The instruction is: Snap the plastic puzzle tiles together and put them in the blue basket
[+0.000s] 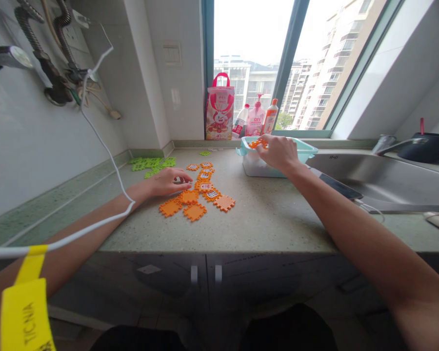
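My right hand (278, 152) is over the left end of a light-blue plastic box (269, 170), its fingers closed on an orange puzzle tile (256, 144) at the rim. What lies inside the box is mostly hidden. My left hand (171, 181) rests on the counter with fingers loosely curved and apart, holding nothing that I can see. Just right of it, orange interlocking tiles (195, 211) lie in a loose overlapping group, some with white window-like inserts (206, 186). Behind the left hand is a cluster of green tiles (146, 164). One small green tile (205, 153) sits apart.
A metal sink (380, 183) with a faucet (398, 143) is at the right, and a phone (334, 184) with a cable lies by its edge. A pink bag (220, 117) and several bottles (255, 119) stand by the window. A white cable (106, 161) hangs across the left side.
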The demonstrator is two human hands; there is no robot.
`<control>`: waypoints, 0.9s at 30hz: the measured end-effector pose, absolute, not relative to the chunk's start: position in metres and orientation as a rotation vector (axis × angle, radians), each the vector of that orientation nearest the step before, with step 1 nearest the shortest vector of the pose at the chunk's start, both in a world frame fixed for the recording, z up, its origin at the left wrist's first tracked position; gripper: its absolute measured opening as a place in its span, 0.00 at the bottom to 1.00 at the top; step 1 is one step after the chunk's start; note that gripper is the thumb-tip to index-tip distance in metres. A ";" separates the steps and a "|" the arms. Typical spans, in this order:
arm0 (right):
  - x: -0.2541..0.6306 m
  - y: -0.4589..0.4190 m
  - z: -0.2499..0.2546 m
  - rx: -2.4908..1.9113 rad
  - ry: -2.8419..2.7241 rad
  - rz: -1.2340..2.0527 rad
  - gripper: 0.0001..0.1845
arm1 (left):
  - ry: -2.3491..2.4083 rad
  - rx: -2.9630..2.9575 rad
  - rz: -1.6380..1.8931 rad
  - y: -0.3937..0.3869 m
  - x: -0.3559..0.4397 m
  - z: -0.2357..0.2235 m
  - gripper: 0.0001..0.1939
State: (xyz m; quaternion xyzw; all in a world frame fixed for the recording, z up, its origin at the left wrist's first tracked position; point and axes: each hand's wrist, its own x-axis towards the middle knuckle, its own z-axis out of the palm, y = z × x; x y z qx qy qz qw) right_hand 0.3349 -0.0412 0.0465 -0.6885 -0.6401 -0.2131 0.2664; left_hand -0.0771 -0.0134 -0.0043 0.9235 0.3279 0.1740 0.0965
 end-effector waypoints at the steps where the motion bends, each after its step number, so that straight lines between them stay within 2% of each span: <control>1: 0.335 -0.042 0.047 -1.871 -1.724 -0.570 0.24 | 0.971 2.735 0.513 -0.013 -0.077 -0.004 0.23; 27: 0.339 -0.036 0.043 -1.871 -1.685 -0.448 0.27 | 0.978 2.733 0.523 -0.013 -0.077 -0.004 0.24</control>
